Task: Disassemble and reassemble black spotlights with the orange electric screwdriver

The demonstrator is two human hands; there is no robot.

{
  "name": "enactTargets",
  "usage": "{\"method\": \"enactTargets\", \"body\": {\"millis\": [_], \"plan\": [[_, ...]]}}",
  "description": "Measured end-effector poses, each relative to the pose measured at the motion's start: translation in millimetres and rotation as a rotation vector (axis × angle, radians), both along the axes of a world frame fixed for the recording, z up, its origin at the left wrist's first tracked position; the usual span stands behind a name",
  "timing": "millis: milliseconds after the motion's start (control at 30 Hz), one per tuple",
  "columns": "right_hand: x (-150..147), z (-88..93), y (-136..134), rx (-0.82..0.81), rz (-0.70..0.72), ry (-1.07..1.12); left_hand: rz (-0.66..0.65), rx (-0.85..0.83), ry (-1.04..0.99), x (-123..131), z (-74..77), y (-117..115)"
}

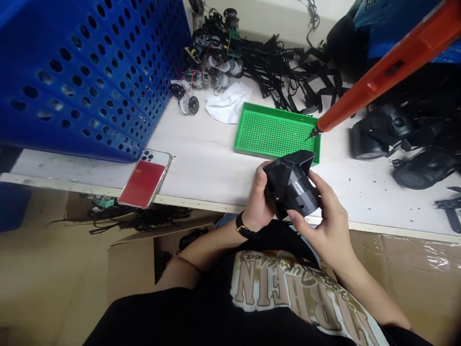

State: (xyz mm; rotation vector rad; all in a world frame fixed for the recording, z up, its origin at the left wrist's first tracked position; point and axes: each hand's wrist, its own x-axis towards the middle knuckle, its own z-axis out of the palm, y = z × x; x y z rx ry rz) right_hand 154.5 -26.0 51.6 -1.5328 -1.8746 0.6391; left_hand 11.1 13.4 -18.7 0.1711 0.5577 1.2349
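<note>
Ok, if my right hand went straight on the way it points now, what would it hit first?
The housing: your right hand grips it, pointing up and left. Beyond it, probably your left hand on the other side, though depth is hard to judge.

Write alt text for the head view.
Left hand and right hand grip a black angular housing at the white table. Beyond are a green tray, an orange screwdriver, a red-backed phone and a blue perforated crate.
</note>
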Motion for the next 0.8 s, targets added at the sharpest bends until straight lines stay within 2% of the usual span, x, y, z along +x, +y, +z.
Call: {"method": "enactTargets", "body": {"millis": [67,133,367,500,633,800], "plan": [[2,-2.6,-1,-0.030,-0.021,0.044,0.099,-0.006,0.007,2,3.5,1],[5,-5.1,-1,-0.082,-0.053,0.127,0.140,-0.019,-0.005,4,7.2,2],[23,-20.7,7,-0.269,-0.134,0.630,0.142,-0.040,-0.052,2,10.5,2],[27,-24.7,11,-0.348,-0.171,0.815,0.115,-0.046,-0.077,0,12.3,1],[34,-24.4,6,-0.332,-0.219,0.813,0.083,-0.052,-0.084,-1,15.3,1],[70,-38.9,-16,-0.278,-0.376,0.583,0.049,-0.063,-0.082,-5,19.4,1]]}}
